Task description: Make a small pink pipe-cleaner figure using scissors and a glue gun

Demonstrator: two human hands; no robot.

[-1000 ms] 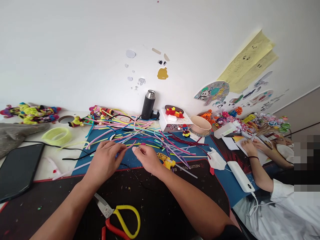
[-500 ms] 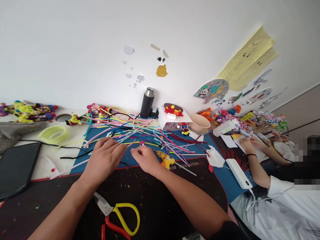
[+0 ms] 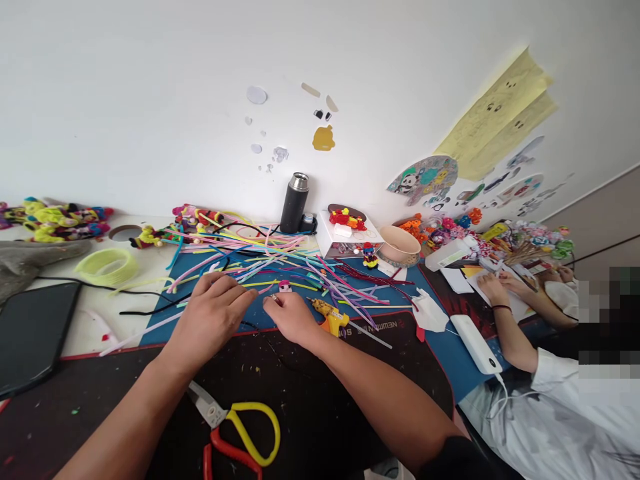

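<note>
My left hand [image 3: 213,315] lies palm down on the blue mat, its fingertips pressed together at a thin pipe cleaner piece [image 3: 267,288]. My right hand [image 3: 293,317] faces it a few centimetres away, thumb and forefinger pinched on the same small piece. Just beyond the fingers stands a tiny pink figure [image 3: 285,286]. A wide spread of coloured pipe cleaners [image 3: 280,261] covers the mat behind both hands. A yellow glue gun [image 3: 331,318] lies right beside my right wrist. What my left palm covers is hidden.
Yellow-and-red scissors [image 3: 240,433] lie on the dark mat near me. A dark tablet [image 3: 30,333] sits left, and a black flask [image 3: 295,203], white box [image 3: 350,241] and bowl [image 3: 399,247] stand at the back. At right are a white power bank [image 3: 477,343] and a co-worker's hand [image 3: 493,290] on paper.
Both hands have drawn slightly closer to me and to each other. The view has shifted a little. The pink figure now shows clear of my right fingers.
</note>
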